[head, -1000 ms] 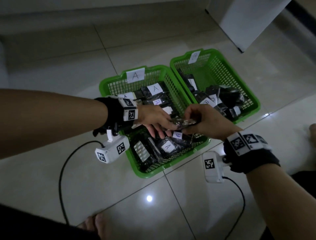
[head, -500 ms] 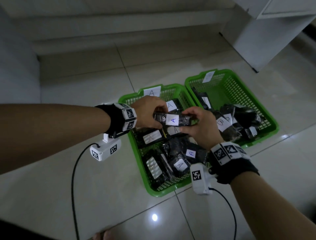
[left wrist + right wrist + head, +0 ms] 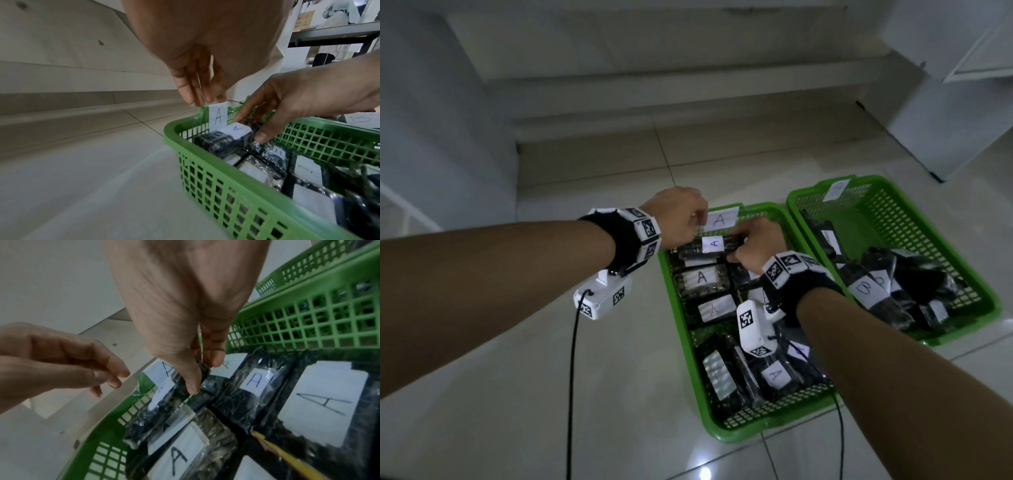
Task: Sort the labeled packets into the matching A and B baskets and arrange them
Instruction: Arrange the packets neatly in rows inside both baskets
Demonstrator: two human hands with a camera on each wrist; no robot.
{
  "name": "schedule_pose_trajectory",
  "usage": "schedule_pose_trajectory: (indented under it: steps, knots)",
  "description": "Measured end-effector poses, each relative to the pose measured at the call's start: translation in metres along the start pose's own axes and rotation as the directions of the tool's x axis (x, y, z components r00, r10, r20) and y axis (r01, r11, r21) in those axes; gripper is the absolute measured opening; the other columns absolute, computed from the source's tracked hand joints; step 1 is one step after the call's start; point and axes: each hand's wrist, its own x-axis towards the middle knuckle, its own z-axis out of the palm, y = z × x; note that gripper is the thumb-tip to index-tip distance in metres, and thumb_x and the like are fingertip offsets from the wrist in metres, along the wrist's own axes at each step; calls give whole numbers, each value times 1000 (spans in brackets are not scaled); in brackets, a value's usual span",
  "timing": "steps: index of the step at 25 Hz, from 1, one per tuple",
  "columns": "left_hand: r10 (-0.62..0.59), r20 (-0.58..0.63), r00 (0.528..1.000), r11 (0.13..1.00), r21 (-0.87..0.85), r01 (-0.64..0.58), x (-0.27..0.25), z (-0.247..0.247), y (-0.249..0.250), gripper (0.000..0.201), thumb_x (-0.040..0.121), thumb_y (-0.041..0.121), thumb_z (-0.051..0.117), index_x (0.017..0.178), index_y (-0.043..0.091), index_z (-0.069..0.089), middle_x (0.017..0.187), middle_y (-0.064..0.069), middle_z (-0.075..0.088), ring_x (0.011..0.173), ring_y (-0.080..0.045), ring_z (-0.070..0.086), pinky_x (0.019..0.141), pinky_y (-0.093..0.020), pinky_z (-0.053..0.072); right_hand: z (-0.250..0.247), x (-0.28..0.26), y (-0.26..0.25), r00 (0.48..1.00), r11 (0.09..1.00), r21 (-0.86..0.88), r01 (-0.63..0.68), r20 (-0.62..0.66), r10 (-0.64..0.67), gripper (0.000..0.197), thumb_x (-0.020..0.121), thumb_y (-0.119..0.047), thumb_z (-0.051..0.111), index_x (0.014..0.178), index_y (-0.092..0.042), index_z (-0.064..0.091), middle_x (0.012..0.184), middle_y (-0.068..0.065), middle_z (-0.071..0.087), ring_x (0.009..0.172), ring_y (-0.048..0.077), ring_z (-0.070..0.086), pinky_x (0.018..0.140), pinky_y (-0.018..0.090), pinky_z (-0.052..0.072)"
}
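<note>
The right hand (image 3: 755, 245) pinches an A-labeled packet (image 3: 707, 246) against the far wall of the packet-filled A basket (image 3: 678, 308); the left hand (image 3: 676, 219), fingers loose, hovers above the rim. The B basket (image 3: 983, 291) touches alongside.
</note>
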Motion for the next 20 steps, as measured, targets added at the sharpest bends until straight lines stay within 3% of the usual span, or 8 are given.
schedule_pose_trajectory:
  steps: [2,4,8,11,13,16,18,20]
  knots:
    - [19,65,998,998,57,-23,-6,2,-1,27,83,8,54,98,21,72,108,3,62,102,-21,57,87,-33,48,10,7,-3,1000,1000,8,-11,-17,11,44,72,-4,86,113,-17,76,116,2,74,107,18,68,84,14,45]
    - [14,168,986,990,135,-37,-10,10,-5,28,82,10,57,103,21,73,114,2,59,106,-22,57,90,-38,51,18,11,-6,998,999,12,-37,-55,37,33,72,-4,85,100,-19,73,108,2,74,98,18,68,77,16,46]
    - [-5,258,966,980,193,-46,-9,25,-13,36,74,17,57,108,20,70,108,-4,56,101,-28,59,82,-40,55,28,10,-9,997,999,7,-31,-76,32,30,74,-7,83,76,-28,60,85,-5,66,87,15,67,64,16,46]
    - [31,264,964,963,251,-100,-8,30,-9,27,82,16,63,108,13,70,108,-5,56,99,-26,59,78,-32,53,25,6,-5,999,1000,3,-20,-39,20,34,70,-9,86,77,-26,58,82,-6,63,83,14,63,53,11,36]
    - [32,280,959,957,267,-110,-7,30,-7,27,82,12,67,109,13,67,110,-5,56,99,-25,58,75,-29,47,24,3,-3,999,998,-47,-35,12,35,36,66,-14,90,83,-18,59,86,-1,66,83,18,62,57,20,43]
    - [18,296,955,951,291,-109,-4,30,-4,27,79,5,69,103,12,61,110,-7,55,98,-27,58,71,-30,43,24,3,-4,994,985,-168,-31,95,47,26,71,-22,88,83,-9,69,86,7,72,85,23,69,69,31,57]
    - [17,319,948,938,322,-126,-4,31,0,26,78,9,73,100,11,59,108,-8,56,97,-27,59,72,-32,43,24,3,-5,990,982,-191,-5,139,32,22,76,-24,85,84,-7,72,85,7,73,83,24,70,65,29,55]
    - [19,319,948,926,353,-138,-1,31,2,27,78,13,76,99,9,60,106,-9,58,96,-28,59,73,-33,46,18,1,-3,990,985,-172,14,137,9,19,76,-25,83,79,-10,72,83,6,72,80,21,68,53,21,45]
